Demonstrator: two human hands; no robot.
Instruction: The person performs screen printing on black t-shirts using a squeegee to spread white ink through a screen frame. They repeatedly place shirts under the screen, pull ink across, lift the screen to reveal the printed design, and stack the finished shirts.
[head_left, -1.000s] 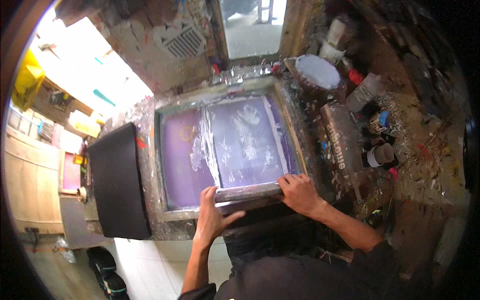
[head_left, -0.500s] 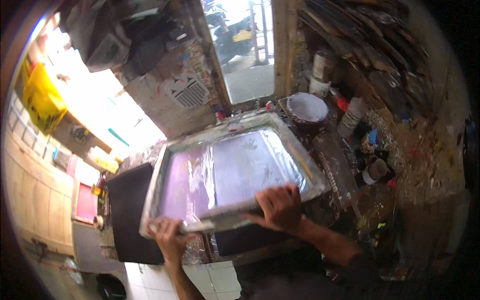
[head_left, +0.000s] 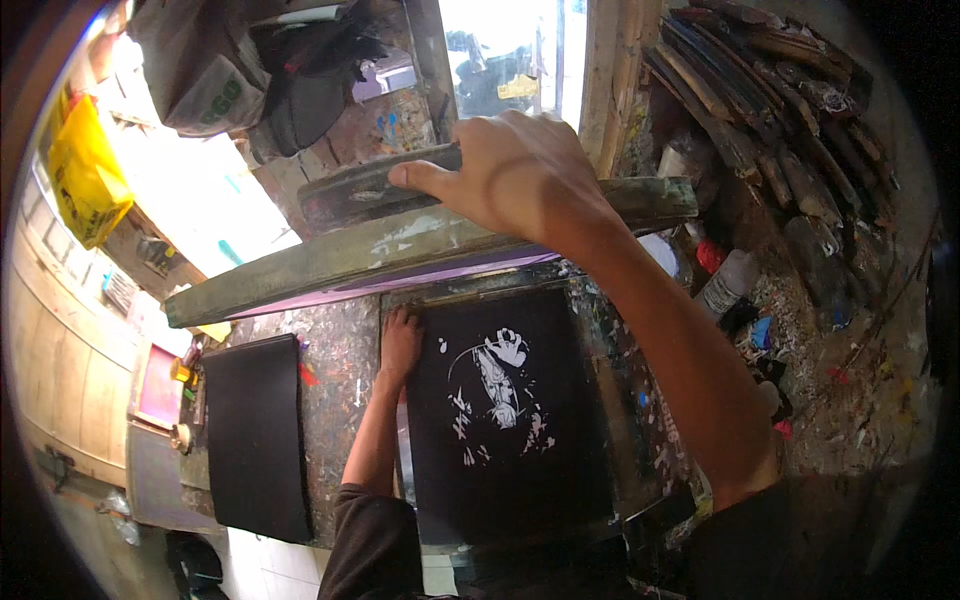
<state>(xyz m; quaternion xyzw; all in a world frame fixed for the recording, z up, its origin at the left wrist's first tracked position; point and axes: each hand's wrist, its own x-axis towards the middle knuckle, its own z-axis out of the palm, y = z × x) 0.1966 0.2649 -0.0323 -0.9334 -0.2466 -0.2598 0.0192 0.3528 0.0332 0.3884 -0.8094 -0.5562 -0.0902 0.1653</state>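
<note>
A wooden screen-printing frame (head_left: 340,262) is tilted up above the bench, its purple mesh showing as a thin strip below the near bar. My right hand (head_left: 530,185) is closed over this frame from above, the thumb stretched along a dark wooden bar (head_left: 375,190) behind the near edge. Below lies a black fabric panel (head_left: 560,400) with a white print (head_left: 497,385) in its middle. At the panel's far left corner is my left hand (head_left: 402,340), its fingers closed on the corner; the fingertips are small and partly hidden.
Left of the printed panel lies a stack of black fabric panels (head_left: 253,435) on the paint-stained bench (head_left: 335,390). A clear plastic cup (head_left: 728,280) and paint-smeared clutter stand to the right. Wooden strips (head_left: 770,120) are piled at the far right, and a yellow bag (head_left: 85,180) hangs left.
The frame has swung up from lying low, uncovering the printed black panel. My right hand has risen with it; my left hand has left the frame for the panel's corner.
</note>
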